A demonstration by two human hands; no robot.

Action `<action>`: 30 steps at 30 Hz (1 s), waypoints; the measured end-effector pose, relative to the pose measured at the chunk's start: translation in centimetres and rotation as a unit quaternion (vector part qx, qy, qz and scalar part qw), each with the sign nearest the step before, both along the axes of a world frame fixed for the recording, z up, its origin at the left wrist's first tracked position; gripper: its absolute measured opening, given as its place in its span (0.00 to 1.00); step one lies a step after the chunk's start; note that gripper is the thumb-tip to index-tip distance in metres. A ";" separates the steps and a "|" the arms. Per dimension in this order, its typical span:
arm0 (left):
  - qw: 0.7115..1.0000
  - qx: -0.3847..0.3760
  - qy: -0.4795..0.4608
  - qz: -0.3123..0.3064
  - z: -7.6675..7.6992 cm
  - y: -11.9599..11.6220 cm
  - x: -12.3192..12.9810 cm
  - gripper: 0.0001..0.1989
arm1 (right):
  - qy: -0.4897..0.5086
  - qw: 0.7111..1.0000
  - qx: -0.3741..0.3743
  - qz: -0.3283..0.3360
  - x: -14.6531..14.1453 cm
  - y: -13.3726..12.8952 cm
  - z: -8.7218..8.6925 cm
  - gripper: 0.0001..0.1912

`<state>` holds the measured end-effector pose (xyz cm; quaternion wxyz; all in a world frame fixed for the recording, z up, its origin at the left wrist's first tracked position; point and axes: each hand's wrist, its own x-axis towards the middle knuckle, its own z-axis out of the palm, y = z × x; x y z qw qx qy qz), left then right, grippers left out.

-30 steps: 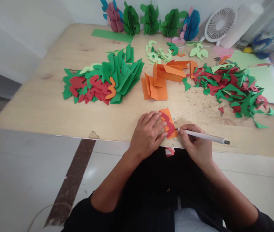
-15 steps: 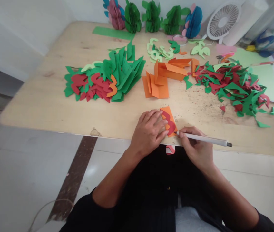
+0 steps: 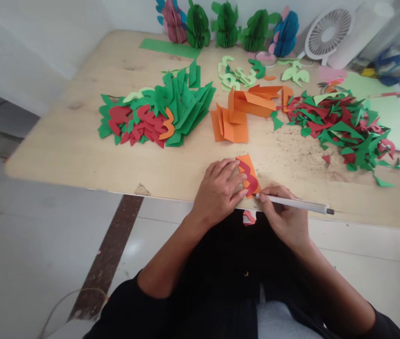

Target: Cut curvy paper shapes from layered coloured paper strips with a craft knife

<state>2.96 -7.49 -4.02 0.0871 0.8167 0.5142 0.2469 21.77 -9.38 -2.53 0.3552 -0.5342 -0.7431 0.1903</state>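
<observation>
My left hand (image 3: 217, 190) lies flat near the table's front edge, fingers stretched out and pressing on a red scalloped paper cutout (image 3: 252, 182). Under that cutout is an orange paper piece (image 3: 246, 160), its top and right edge showing. In my right hand (image 3: 288, 216) a white pen (image 3: 299, 204) is gripped, with its tip at the lower right corner of the orange paper, close to the cutout's lower end. Folded orange papers (image 3: 230, 127) rest just beyond my hands.
Green folded papers (image 3: 186, 108) with red cutouts (image 3: 147, 125) are piled on the left. Red and green scraps (image 3: 344, 127) heap up on the right. Paper honeycomb figures (image 3: 226, 28) and a white fan (image 3: 330, 33) stand along the back.
My right hand and the pen have shifted slightly left along the lower edge of the cutout. The left hand keeps its place on the paper, while the whole view has moved a little.
</observation>
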 end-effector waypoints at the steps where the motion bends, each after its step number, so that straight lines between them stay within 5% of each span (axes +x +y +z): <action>1: 1.000 0.000 0.001 0.000 0.0 0.0 0.0 0.14 | -0.002 1.000 0.003 0.001 0.0 0.0 0.0 0.06; 20: 1.000 0.005 -0.002 -0.001 0.0 0.0 0.0 0.14 | -0.014 1.000 0.015 0.017 -0.9 -0.3 0.0 0.05; 30: 1.000 0.003 -0.003 0.003 -0.2 0.0 0.0 0.13 | 0.136 0.986 -0.079 -0.060 0.2 -0.2 0.8 0.05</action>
